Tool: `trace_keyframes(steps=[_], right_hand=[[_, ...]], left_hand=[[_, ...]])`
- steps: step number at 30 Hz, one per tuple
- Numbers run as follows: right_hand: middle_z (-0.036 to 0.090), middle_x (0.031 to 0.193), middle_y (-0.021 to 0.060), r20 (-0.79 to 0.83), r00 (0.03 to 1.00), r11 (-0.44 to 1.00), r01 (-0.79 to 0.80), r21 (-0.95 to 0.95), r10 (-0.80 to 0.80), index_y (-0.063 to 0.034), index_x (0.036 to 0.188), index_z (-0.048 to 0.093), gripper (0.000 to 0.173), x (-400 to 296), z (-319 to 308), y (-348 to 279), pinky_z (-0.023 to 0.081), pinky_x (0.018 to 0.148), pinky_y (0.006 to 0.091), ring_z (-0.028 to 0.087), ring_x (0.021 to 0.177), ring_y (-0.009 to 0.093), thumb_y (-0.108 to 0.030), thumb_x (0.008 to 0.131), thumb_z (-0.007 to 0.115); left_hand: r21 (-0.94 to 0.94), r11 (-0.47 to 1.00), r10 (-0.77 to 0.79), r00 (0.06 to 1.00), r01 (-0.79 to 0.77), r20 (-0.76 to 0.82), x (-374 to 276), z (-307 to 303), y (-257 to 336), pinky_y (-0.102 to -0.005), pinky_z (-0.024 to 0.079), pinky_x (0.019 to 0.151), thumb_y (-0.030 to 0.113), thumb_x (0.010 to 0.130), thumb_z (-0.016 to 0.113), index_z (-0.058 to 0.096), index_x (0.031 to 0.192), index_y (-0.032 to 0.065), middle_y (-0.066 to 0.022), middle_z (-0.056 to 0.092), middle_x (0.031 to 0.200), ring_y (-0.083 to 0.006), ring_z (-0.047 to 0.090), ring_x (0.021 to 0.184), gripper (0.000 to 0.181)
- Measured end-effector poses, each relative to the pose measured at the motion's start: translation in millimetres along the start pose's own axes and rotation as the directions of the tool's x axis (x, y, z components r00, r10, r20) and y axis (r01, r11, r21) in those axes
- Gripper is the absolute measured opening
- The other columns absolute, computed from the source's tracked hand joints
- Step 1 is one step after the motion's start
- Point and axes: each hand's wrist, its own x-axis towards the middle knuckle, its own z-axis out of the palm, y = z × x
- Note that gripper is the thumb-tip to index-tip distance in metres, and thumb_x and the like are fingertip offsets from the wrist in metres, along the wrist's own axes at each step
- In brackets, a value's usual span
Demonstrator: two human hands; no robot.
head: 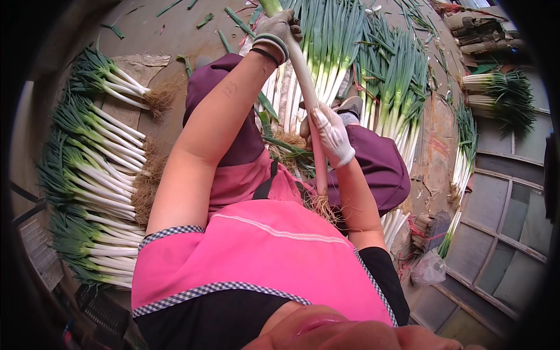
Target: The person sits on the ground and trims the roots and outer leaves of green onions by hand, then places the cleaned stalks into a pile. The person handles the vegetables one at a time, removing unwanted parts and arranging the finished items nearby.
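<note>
A long Welsh onion (309,94) slants down in front of me, its pale shaft crossing over my lap. Gloved and raised high, my left hand (280,33) grips it near the green top, whose leaves run out of the frame. My right hand (329,133), in a white glove, is wrapped around the lower shaft. Stringy roots (326,208) hang from the bottom end against my pink apron (280,245). Beneath and beyond my hands, a broad row of Welsh onions (337,48) lies on the floor, partly hidden by my arms and knees.
Rooted onions (109,162) lie in bundles along the left. More onions (400,92) lie to the right, and a tied bundle (498,94) rests near framed panels (494,210). A plastic bag (429,267) sits at lower right. Loose leaf scraps (204,20) litter the floor.
</note>
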Motion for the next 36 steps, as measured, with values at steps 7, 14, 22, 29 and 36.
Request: trace_keyframes(steps=[7,14,22,29,36], right_hand=[[0.057,0.061,0.0072,-0.290,0.951,0.987,-0.138,-0.085,0.108,0.0027,0.100,0.056,0.032,102,-41,23,0.043,0.042,0.0243,0.052,0.046,0.012,-0.026,0.095,0.044],[0.062,0.102,0.0201,-0.021,0.855,0.733,0.432,-0.526,-0.518,-0.0027,0.121,0.047,0.046,127,2,-13,0.049,0.074,0.0335,0.062,0.091,0.030,-0.034,0.088,0.054],[0.047,0.057,0.0000,0.129,0.976,0.984,-0.167,-0.068,0.175,-0.0021,0.090,0.055,0.029,28,20,18,0.033,0.037,0.0234,0.042,0.040,0.009,-0.025,0.077,0.068],[0.049,0.066,-0.0011,0.018,0.993,0.990,-0.116,0.084,0.115,-0.0015,0.098,0.054,0.028,-53,18,64,0.036,0.045,0.0196,0.043,0.052,0.005,-0.018,0.079,0.067],[0.058,0.083,0.0040,-0.058,0.996,0.994,-0.077,-0.081,0.073,0.0032,0.109,0.053,0.036,-77,7,65,0.043,0.066,0.0251,0.054,0.073,0.010,-0.028,0.092,0.053]], left_hand=[[0.115,0.993,0.012,0.995,-0.001,-0.100,-21,-5,13,-0.0282,0.038,0.040,0.008,0.086,0.057,0.046,0.089,0.0022,-0.0064,0.049,0.070,-0.0149,0.047,0.049,0.013],[0.259,0.948,0.225,0.966,-0.186,-0.130,0,-22,-3,-0.0332,0.045,0.040,0.008,0.078,0.060,0.048,0.090,0.0021,-0.0073,0.053,0.066,-0.0189,0.053,0.046,0.018],[0.472,0.842,0.383,0.905,-0.260,-0.185,29,-41,48,-0.0304,0.041,0.036,0.018,0.085,0.056,0.051,0.083,0.0070,-0.0027,0.050,0.059,-0.0154,0.047,0.041,0.012],[0.349,0.919,0.285,0.924,-0.186,-0.256,22,-51,68,-0.0284,0.039,0.036,0.019,0.088,0.054,0.050,0.080,0.0076,-0.0020,0.047,0.059,-0.0142,0.044,0.041,0.014],[0.267,0.954,0.203,0.951,-0.138,-0.233,29,-74,78,-0.0268,0.036,0.037,0.021,0.090,0.052,0.049,0.077,0.0090,-0.0002,0.044,0.057,-0.0129,0.040,0.041,0.018]])
